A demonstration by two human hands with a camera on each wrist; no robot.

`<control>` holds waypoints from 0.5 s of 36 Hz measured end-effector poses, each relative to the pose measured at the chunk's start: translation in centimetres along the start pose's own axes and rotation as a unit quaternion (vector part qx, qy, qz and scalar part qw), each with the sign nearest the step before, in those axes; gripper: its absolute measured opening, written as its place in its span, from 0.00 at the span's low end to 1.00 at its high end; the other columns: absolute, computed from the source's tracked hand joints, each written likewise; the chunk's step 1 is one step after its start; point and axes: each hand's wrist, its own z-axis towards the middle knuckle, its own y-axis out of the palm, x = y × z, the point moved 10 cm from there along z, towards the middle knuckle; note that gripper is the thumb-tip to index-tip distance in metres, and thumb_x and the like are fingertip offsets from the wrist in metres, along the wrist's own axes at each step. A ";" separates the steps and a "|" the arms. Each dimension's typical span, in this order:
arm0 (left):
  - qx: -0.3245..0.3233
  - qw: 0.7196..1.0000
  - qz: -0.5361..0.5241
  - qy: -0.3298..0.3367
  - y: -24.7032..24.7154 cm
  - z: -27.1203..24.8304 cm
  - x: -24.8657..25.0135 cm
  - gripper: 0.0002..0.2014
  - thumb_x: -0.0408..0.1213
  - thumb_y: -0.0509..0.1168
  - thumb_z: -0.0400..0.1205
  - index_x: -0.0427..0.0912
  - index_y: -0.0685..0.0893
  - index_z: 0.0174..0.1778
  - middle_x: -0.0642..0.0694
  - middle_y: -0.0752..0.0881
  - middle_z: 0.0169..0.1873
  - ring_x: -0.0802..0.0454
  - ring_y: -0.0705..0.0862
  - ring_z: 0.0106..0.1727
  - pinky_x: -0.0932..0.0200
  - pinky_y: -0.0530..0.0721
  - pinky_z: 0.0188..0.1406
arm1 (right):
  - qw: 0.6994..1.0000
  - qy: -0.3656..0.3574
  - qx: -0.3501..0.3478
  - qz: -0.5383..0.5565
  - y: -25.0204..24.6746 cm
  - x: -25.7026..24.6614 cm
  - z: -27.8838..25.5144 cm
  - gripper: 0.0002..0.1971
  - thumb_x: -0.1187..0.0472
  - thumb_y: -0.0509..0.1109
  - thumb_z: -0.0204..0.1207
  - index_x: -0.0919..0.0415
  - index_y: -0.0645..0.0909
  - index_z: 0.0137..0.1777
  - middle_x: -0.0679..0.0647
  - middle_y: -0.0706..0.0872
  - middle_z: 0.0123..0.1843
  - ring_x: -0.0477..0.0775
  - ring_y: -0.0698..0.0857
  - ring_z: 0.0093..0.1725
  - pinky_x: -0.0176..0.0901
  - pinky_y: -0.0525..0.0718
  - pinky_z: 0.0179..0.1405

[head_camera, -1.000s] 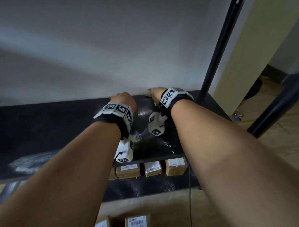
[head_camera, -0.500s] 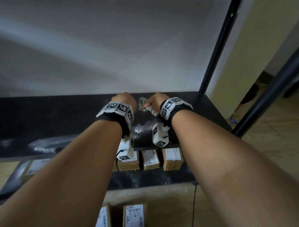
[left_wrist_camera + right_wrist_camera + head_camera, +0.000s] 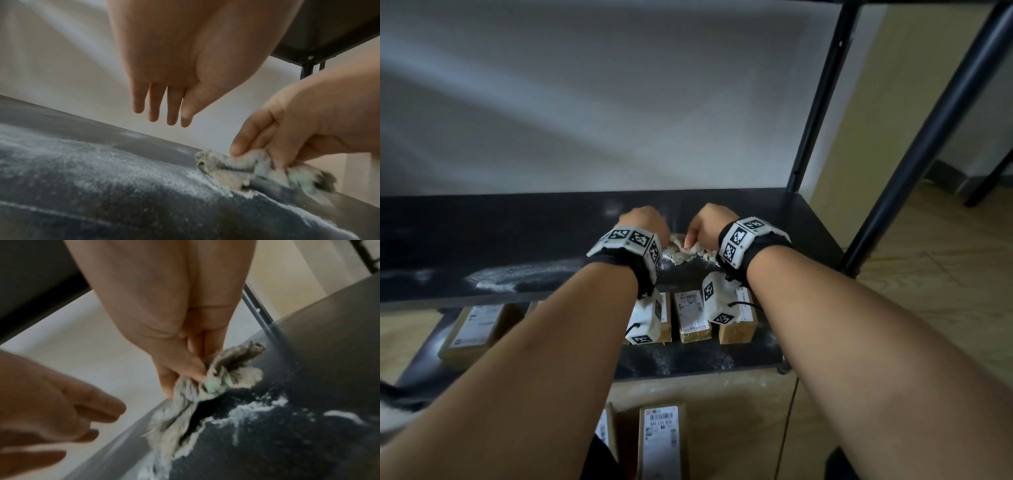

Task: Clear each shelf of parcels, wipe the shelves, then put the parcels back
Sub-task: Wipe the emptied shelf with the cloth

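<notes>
My right hand (image 3: 709, 226) pinches a dusty grey cloth (image 3: 685, 251) and presses it onto the black shelf (image 3: 517, 226), near its front edge. The cloth (image 3: 236, 168) sits bunched under the thumb and fingers, its frayed end (image 3: 180, 423) trailing through white powder (image 3: 259, 407). My left hand (image 3: 645, 222) hovers just left of the cloth, its fingers (image 3: 162, 107) straight and holding nothing. Several brown parcels (image 3: 690, 315) with white labels stand on the lower shelf (image 3: 688, 359), partly hidden by my wrists.
White dust streaks (image 3: 524, 275) lie on the shelf to the left. Black uprights (image 3: 822, 96) stand at the right end, and another shelf (image 3: 329, 29) is overhead. More parcels (image 3: 662, 442) lie on the wooden floor below, and one large parcel (image 3: 476, 329) sits at lower left.
My right hand has dragged the cloth from the back of the shelf toward the front edge. The left hand has stayed beside it, and my view has tilted down.
</notes>
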 end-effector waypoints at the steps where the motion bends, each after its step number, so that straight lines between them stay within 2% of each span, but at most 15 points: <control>1: 0.001 1.000 -0.003 -0.001 0.0 -0.1 0.0 0.13 0.30 0.57 0.82 0.31 0.82 0.58 0.34 0.84 0.57 0.38 0.84 0.55 0.51 0.82 0.50 | 1.000 -0.001 0.012 0.008 -0.4 0.0 -0.1 0.14 0.69 0.66 0.78 0.54 0.92 0.48 0.51 0.90 0.52 0.52 0.86 0.46 0.42 0.83 0.48; 5: 0.008 1.000 -0.014 0.004 -0.2 -0.1 0.2 0.14 0.31 0.56 0.81 0.30 0.83 0.58 0.33 0.85 0.57 0.36 0.84 0.56 0.50 0.83 0.53 | 0.994 0.045 0.092 0.049 -3.2 1.6 0.6 0.12 0.62 0.67 0.80 0.59 0.88 0.60 0.57 0.88 0.61 0.59 0.86 0.59 0.45 0.82 0.62; 7: 0.013 1.000 -0.013 0.009 -0.2 0.0 0.2 0.14 0.30 0.56 0.81 0.30 0.83 0.57 0.33 0.85 0.56 0.36 0.84 0.55 0.50 0.83 0.51 | 0.993 0.083 0.066 0.044 -2.8 2.8 1.0 0.16 0.58 0.64 0.83 0.61 0.82 0.68 0.58 0.83 0.68 0.61 0.82 0.66 0.43 0.78 0.64; 10: 0.017 1.000 -0.011 0.016 0.1 0.1 0.3 0.15 0.30 0.55 0.81 0.30 0.83 0.57 0.33 0.85 0.56 0.35 0.83 0.56 0.49 0.84 0.53 | 0.995 0.095 0.013 0.010 -0.5 3.7 1.1 0.20 0.62 0.58 0.86 0.63 0.70 0.77 0.61 0.74 0.76 0.60 0.74 0.74 0.42 0.72 0.65; 13: 0.013 1.000 -0.012 0.020 0.5 0.1 0.3 0.16 0.30 0.55 0.80 0.31 0.82 0.59 0.33 0.84 0.58 0.35 0.83 0.57 0.48 0.84 0.55 | 0.996 0.081 0.046 -0.012 -0.5 3.6 0.9 0.19 0.62 0.59 0.84 0.63 0.75 0.74 0.62 0.79 0.72 0.63 0.78 0.69 0.46 0.76 0.63; 15: 0.008 1.000 -0.010 0.021 0.8 0.0 0.4 0.16 0.30 0.55 0.80 0.32 0.81 0.60 0.34 0.84 0.59 0.35 0.82 0.58 0.47 0.83 0.57 | 0.995 0.094 0.018 0.023 -0.1 3.6 0.6 0.20 0.59 0.58 0.85 0.66 0.75 0.73 0.61 0.79 0.71 0.62 0.80 0.65 0.46 0.75 0.61; 17: 0.001 1.000 -0.006 0.020 1.3 -0.3 0.3 0.15 0.30 0.56 0.80 0.32 0.82 0.60 0.34 0.84 0.58 0.36 0.83 0.58 0.47 0.84 0.57 | 0.991 0.113 0.018 0.074 -0.4 3.5 0.0 0.21 0.53 0.58 0.85 0.68 0.81 0.66 0.64 0.83 0.66 0.61 0.82 0.58 0.46 0.75 0.57; 18: -0.003 1.000 -0.006 0.018 1.4 -0.6 0.3 0.15 0.30 0.56 0.81 0.32 0.82 0.59 0.34 0.84 0.57 0.36 0.83 0.57 0.46 0.84 0.57 | 0.991 0.112 0.024 0.072 -0.5 3.3 -0.3 0.20 0.52 0.59 0.83 0.67 0.83 0.63 0.63 0.85 0.63 0.62 0.83 0.57 0.46 0.76 0.58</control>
